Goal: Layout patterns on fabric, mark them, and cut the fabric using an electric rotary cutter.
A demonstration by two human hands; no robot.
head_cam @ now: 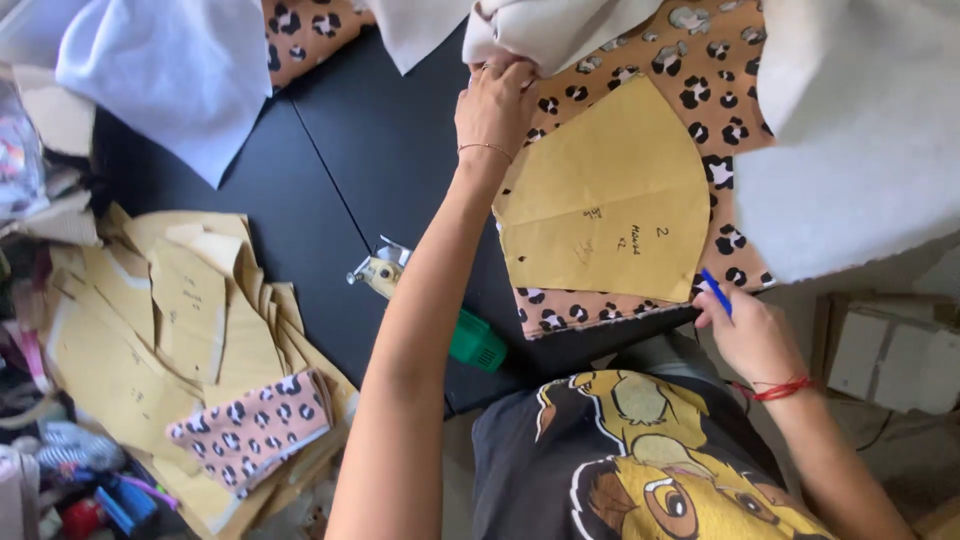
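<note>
While the left hand (495,105) presses flat on the paper pattern (605,200) over leopard-print fabric (715,70), grip spread; right hand (750,335) pinches a blue pen (715,292) at its corner.

Wore black tee w/ yellow cartoon lion print (640,450), thin bracelet (485,148) on left wrist, red string (778,389) round right wrist, arms bare.

Black table (330,190) carries leopard-print fabric (700,60), white cloth (170,70), green-handled cutter (440,315).
</note>
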